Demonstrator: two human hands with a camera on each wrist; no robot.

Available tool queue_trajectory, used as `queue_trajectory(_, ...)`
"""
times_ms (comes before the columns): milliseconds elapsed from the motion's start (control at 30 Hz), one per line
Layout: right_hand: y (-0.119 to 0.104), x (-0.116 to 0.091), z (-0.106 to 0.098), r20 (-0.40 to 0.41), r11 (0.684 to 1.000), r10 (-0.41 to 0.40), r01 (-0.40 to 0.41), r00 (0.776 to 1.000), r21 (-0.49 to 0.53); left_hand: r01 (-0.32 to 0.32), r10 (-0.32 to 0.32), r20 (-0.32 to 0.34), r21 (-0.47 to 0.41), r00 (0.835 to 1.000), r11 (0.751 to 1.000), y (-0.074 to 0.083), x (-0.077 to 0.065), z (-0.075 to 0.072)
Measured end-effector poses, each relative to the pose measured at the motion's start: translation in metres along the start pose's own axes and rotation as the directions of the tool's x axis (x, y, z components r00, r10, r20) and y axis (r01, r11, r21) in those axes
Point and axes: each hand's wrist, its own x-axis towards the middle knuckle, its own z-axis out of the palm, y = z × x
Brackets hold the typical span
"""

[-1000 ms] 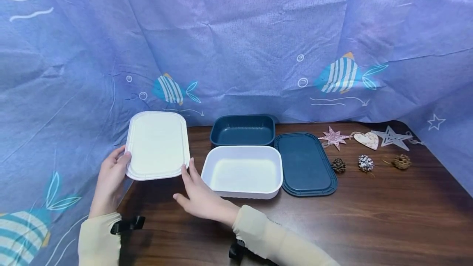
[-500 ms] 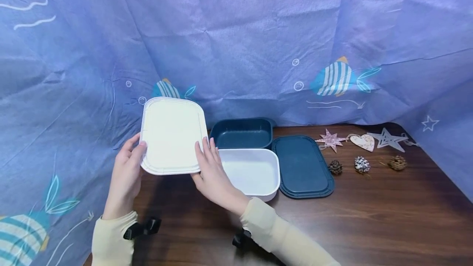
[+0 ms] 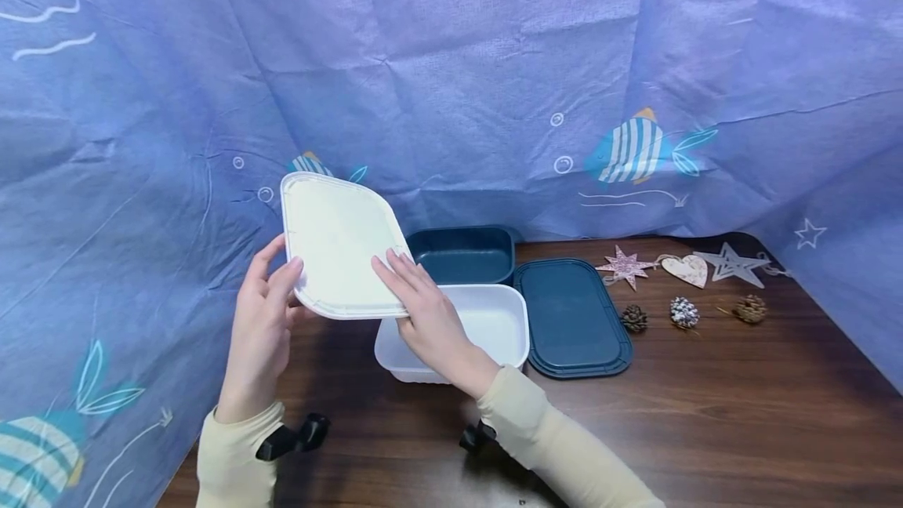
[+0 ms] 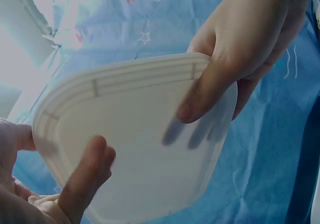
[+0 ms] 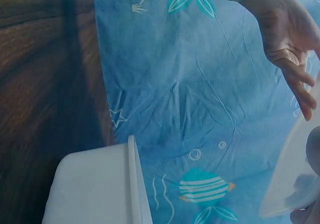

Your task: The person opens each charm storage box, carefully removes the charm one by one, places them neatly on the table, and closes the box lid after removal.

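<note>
A white rectangular lid [image 3: 342, 245] is held up and tilted between both hands, over the left part of the white container [image 3: 487, 324]. My left hand [image 3: 259, 328] grips the lid's left edge, thumb at the rim and other fingers behind it. At the lid's lower right corner, my right hand [image 3: 437, 320] pinches it: fingers lie across the upper face, and in the left wrist view the right thumb [image 4: 200, 98] presses the underside. Finger shadows show through the lid there. The white container stands lidless on the table, partly covered by the right hand and the lid.
Behind the white container sits a dark blue container [image 3: 462, 255], with a dark blue lid [image 3: 573, 316] lying to the right. Farther right are a pink star [image 3: 625, 266], a heart [image 3: 686, 270], a silver star [image 3: 730, 265] and several pine cones [image 3: 684, 312]. A blue fish-print cloth [image 3: 451, 100] hangs behind.
The lid has been raised and moved to the right, and now tilts more. My right hand has gone from touching the lid's edge to pinching its corner. Both containers remain in place.
</note>
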Motion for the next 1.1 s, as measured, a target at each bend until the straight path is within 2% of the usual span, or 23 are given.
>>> queue_trajectory(200,0.005,-0.002,-0.008,0.038,0.993,-0.008,0.003,0.999,0.12,-0.071,0.063,0.094,0.086,0.994,0.994,-0.007,0.003,0.008)
queue_trajectory(300,0.004,-0.003,-0.015,0.072,0.984,-0.014,0.001,0.997,0.18,-0.094,0.081,0.117,0.11,0.99,0.989,-0.012,0.006,0.011)
queue_trajectory(433,0.0,-0.005,-0.025,0.121,0.965,-0.007,-0.025,0.993,0.262,-0.098,0.089,0.085,0.116,0.992,0.988,-0.017,0.01,0.012)
queue_trajectory(533,-0.006,-0.007,-0.034,0.147,0.946,0.037,-0.082,0.988,0.314,-0.117,0.115,0.023,0.106,0.993,0.987,-0.021,0.012,0.013)
queue_trajectory(600,-0.01,-0.008,-0.039,0.164,0.931,0.087,-0.139,0.983,0.338,-0.148,0.151,-0.031,0.073,0.988,0.986,-0.023,0.014,0.012)
queue_trajectory(700,-0.017,-0.01,-0.047,0.192,0.907,0.156,-0.218,0.969,0.36,-0.227,0.228,-0.113,0.028,0.967,0.974,-0.026,0.016,0.011)
queue_trajectory(767,-0.02,-0.011,-0.052,0.219,0.885,0.182,-0.257,0.959,0.388,-0.283,0.282,-0.16,0.014,0.946,0.959,-0.027,0.016,0.009)
queue_trajectory(900,-0.025,-0.013,-0.059,0.278,0.835,0.223,-0.33,0.934,0.44,-0.37,0.37,-0.234,0.049,0.899,0.928,-0.028,0.018,0.006)
queue_trajectory(1000,-0.027,-0.015,-0.065,0.316,0.802,0.245,-0.375,0.917,0.465,-0.401,0.41,-0.265,0.087,0.873,0.912,-0.029,0.019,0.003)
queue_trajectory(1100,-0.027,-0.018,-0.071,0.339,0.781,0.251,-0.397,0.907,0.483,-0.409,0.431,-0.283,0.137,0.856,0.902,-0.031,0.019,0.0)
